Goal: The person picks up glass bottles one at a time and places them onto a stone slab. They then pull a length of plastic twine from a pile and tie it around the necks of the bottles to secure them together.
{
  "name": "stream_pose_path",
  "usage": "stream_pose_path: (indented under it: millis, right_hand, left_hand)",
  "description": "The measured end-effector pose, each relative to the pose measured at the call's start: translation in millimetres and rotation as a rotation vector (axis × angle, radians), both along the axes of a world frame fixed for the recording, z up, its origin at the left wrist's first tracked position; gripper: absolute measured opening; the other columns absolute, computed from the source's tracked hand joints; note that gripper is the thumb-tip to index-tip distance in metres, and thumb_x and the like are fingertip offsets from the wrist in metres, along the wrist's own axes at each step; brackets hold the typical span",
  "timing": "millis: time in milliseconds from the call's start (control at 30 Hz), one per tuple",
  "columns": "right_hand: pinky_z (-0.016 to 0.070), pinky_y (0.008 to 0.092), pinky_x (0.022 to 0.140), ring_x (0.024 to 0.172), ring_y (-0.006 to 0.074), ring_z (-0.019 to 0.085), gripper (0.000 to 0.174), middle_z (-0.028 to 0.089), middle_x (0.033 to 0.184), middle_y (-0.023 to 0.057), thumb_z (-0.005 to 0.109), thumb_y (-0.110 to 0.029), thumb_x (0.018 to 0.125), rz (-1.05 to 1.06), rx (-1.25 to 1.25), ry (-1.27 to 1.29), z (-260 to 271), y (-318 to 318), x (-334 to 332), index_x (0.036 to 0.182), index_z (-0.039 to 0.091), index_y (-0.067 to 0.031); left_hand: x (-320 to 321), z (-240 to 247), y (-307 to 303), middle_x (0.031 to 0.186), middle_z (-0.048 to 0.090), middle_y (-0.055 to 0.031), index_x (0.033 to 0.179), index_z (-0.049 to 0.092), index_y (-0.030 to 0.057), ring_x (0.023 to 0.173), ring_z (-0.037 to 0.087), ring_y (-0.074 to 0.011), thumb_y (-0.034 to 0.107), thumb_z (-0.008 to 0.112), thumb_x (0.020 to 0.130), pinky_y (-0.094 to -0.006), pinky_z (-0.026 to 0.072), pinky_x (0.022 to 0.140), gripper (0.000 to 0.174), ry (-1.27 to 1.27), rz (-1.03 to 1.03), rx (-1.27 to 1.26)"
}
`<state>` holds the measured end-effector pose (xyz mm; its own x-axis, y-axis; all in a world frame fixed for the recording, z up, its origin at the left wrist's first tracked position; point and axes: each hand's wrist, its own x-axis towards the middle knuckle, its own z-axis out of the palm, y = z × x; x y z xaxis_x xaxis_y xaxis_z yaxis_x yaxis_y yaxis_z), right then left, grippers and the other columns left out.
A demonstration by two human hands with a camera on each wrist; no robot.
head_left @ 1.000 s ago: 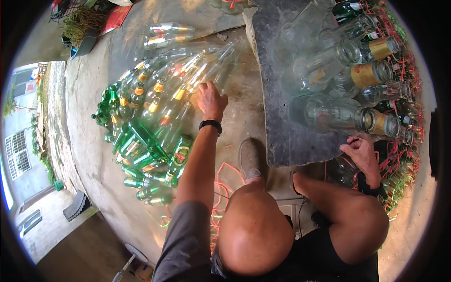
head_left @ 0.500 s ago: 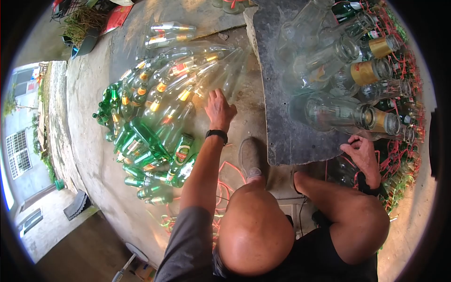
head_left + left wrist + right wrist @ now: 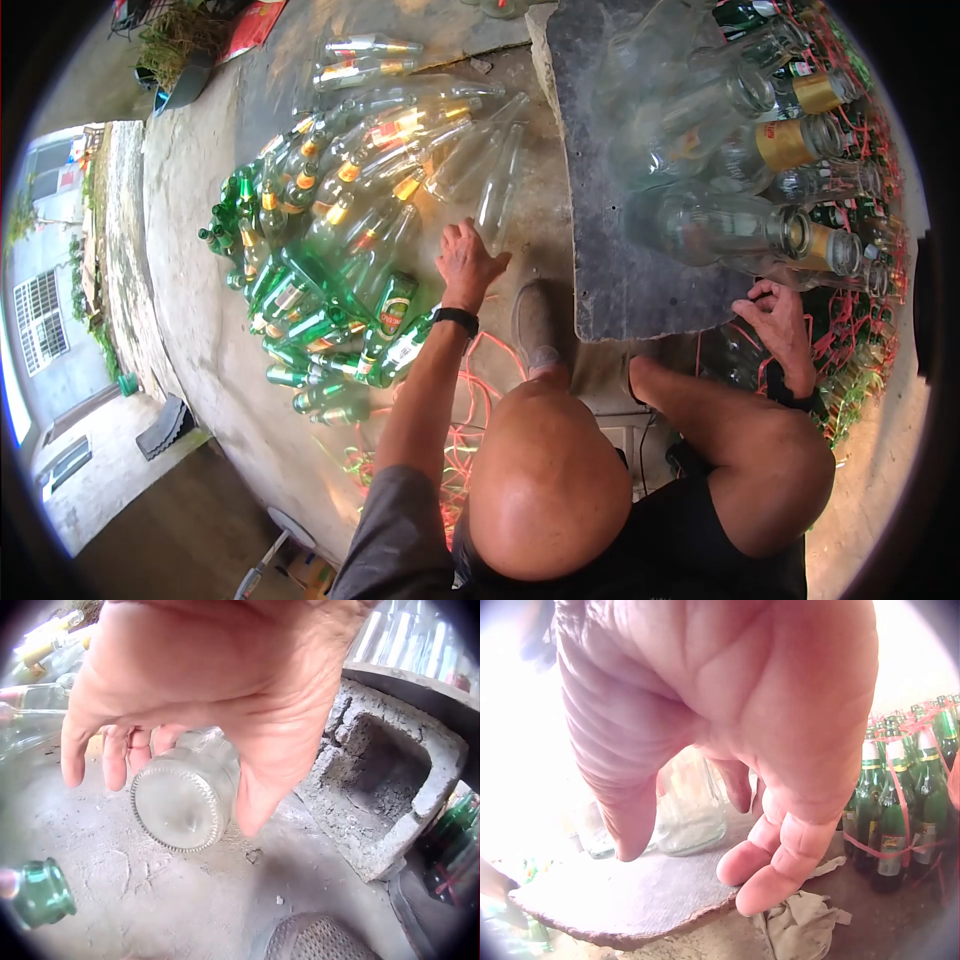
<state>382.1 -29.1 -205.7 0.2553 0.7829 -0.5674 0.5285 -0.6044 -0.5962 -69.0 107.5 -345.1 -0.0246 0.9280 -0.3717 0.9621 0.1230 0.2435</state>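
In the head view, my left hand (image 3: 468, 262) is just beside the base of a clear glass bottle (image 3: 498, 188) lying on the concrete floor. The left wrist view looks onto the bottle's round ribbed base (image 3: 176, 810), framed by a loosely spread thumb and fingers, with no grip showing. To its left many clear and green bottles lie in a heap (image 3: 350, 240). My right hand (image 3: 778, 318) hangs at the near edge of a dark slab (image 3: 650, 300), fingers loosely bent and holding nothing. Clear bottles (image 3: 710, 225) stand on the slab just beyond it.
A hollow concrete block (image 3: 375, 780) supports the slab. Green bottles (image 3: 892, 810) tied with pink string stand beyond its right side. Loose red string (image 3: 480, 400) lies by my shoe (image 3: 535, 325). A cloth (image 3: 802, 922) is below the slab's edge.
My left hand has moved back toward me, away from the heap. The clear bottle beside it now lies nearer and apart from the others. The right hand has stayed at the slab's edge.
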Motion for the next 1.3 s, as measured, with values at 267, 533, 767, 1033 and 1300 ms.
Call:
stream_pose_path:
  millis: [267, 533, 767, 1033, 1300]
  right_hand:
    - [0.0495, 0.0287, 0.072, 0.081, 0.0143, 0.055, 0.064, 0.057, 0.100, 0.0083, 0.083, -0.011, 0.079, -0.025, -0.060, -0.001, 12, 8, -7, 0.130, 0.047, 0.0015]
    - [0.0500, 0.0307, 0.070, 0.080, 0.0159, 0.057, 0.060, 0.058, 0.096, 0.0091, 0.082, -0.018, 0.079, -0.006, -0.048, -0.016, 14, 10, -9, 0.125, 0.050, 0.0032]
    - [0.0518, 0.0308, 0.072, 0.082, 0.0171, 0.060, 0.058, 0.059, 0.097, 0.0107, 0.081, -0.016, 0.080, -0.002, 0.141, -0.011, -3, -5, -3, 0.124, 0.049, 0.0042]
    - [0.0554, 0.0362, 0.081, 0.085, 0.0252, 0.066, 0.077, 0.059, 0.093, 0.0122, 0.065, -0.029, 0.100, 0.055, 0.065, 0.089, 53, 3, -31, 0.160, 0.018, -0.0153]
    - [0.0506, 0.0272, 0.074, 0.086, 0.0131, 0.059, 0.068, 0.056, 0.117, 0.0107, 0.073, -0.007, 0.086, 0.034, 0.257, 0.068, 12, -6, -18, 0.146, 0.042, -0.0010]
  left_hand:
    - [37, -42, 42, 0.116, 0.061, -0.0189, 0.112, 0.054, -0.0007, 0.110, 0.061, -0.0361, 0.034, 0.082, 0.067, -0.0456, 0.0539, 0.089, 0.063, -0.125, 0.044, 0.167]
    - [15, -23, 29, 0.111, 0.060, -0.0233, 0.115, 0.053, -0.0042, 0.106, 0.060, -0.0406, 0.027, 0.078, 0.066, -0.0456, 0.0500, 0.091, 0.064, -0.381, 0.109, 0.121]
    - [-15, 4, 6, 0.109, 0.063, -0.0192, 0.122, 0.047, -0.0030, 0.101, 0.063, -0.0339, 0.024, 0.086, 0.064, -0.0440, 0.0495, 0.090, 0.074, -0.554, 0.181, 0.398]
    - [-20, 13, -6, 0.107, 0.068, -0.0203, 0.119, 0.050, 0.0012, 0.098, 0.068, -0.0370, 0.019, 0.084, 0.067, -0.0446, 0.0534, 0.087, 0.065, -0.696, 0.299, 0.430]
    - [-38, -16, -25, 0.109, 0.069, -0.0170, 0.120, 0.056, 0.0015, 0.101, 0.068, -0.0321, 0.018, 0.084, 0.070, -0.0418, 0.0532, 0.090, 0.060, -0.805, 0.327, 0.504]
